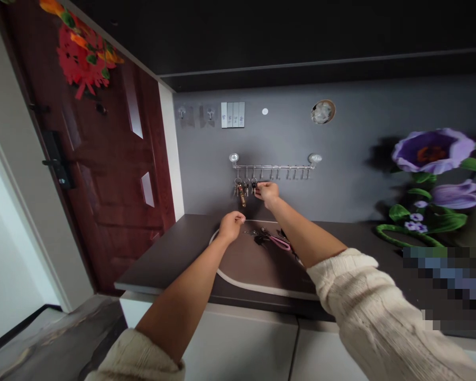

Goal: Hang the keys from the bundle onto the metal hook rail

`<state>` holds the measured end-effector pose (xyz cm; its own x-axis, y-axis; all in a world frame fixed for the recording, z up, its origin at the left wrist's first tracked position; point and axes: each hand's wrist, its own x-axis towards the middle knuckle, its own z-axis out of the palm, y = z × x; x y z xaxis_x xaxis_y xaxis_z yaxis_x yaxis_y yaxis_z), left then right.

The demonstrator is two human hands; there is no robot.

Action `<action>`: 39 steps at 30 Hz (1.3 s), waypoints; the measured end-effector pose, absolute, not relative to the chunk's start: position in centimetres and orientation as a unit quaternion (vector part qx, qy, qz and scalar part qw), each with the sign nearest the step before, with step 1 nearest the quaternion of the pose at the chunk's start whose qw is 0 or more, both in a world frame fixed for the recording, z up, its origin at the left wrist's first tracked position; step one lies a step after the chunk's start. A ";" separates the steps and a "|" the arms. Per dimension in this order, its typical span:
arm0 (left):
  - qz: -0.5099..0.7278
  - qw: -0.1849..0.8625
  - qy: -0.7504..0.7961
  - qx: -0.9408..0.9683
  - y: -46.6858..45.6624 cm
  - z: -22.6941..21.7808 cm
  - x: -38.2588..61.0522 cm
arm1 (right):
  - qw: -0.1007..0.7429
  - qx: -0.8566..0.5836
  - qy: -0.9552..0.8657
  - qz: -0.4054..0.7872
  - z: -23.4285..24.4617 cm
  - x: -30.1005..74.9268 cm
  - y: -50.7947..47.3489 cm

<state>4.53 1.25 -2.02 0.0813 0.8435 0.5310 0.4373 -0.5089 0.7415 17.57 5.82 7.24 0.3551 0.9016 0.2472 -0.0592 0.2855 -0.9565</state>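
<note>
A metal hook rail runs along the grey wall, with several small hooks hanging from it. Rings of keys hang from its left hooks, one with a brown patterned fob. My right hand reaches up to the rail, its fingers pinched on a bunch of keys at the third hook from the left. Lower and to the left, above the counter, my left hand is closed with thumb and fingers together; what it holds, if anything, is hidden. More keys with a pink strap lie below the hands.
Those keys lie on a brown mat with a pale rim, on the dark counter. Purple flowers stand at the right. A dark cabinet overhangs the top. A red-brown door is at the left.
</note>
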 end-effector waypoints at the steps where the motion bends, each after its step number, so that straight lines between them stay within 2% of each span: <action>1: 0.499 0.202 0.449 0.713 1.2 -2.0 4.6 | 0.669 -0.478 -0.441 0.361 7.1 17.7 5.7; 5: 0.470 0.191 0.440 0.741 0.7 -1.9 4.7 | 0.663 -0.475 -0.448 0.366 6.5 18.1 5.0; 11: 0.392 0.103 0.398 0.823 -0.1 -1.7 4.8 | 0.646 -0.468 -0.473 0.373 5.4 18.5 2.6; 20: 0.319 0.079 0.373 0.868 -0.1 -2.0 4.9 | 0.576 -0.548 -0.533 0.288 1.2 19.7 -0.2; 24: 0.316 0.090 0.385 0.862 -0.4 -1.9 5.1 | 0.562 -0.562 -0.554 0.248 -0.3 20.5 -0.1; 31: 0.332 0.059 0.405 0.850 -0.1 -2.0 5.2 | 0.540 -0.558 -0.579 0.248 -0.5 20.6 -0.3; 39: 0.396 0.101 0.437 0.801 0.0 -1.5 4.8 | 0.499 -0.543 -0.642 0.210 -0.8 20.2 -0.8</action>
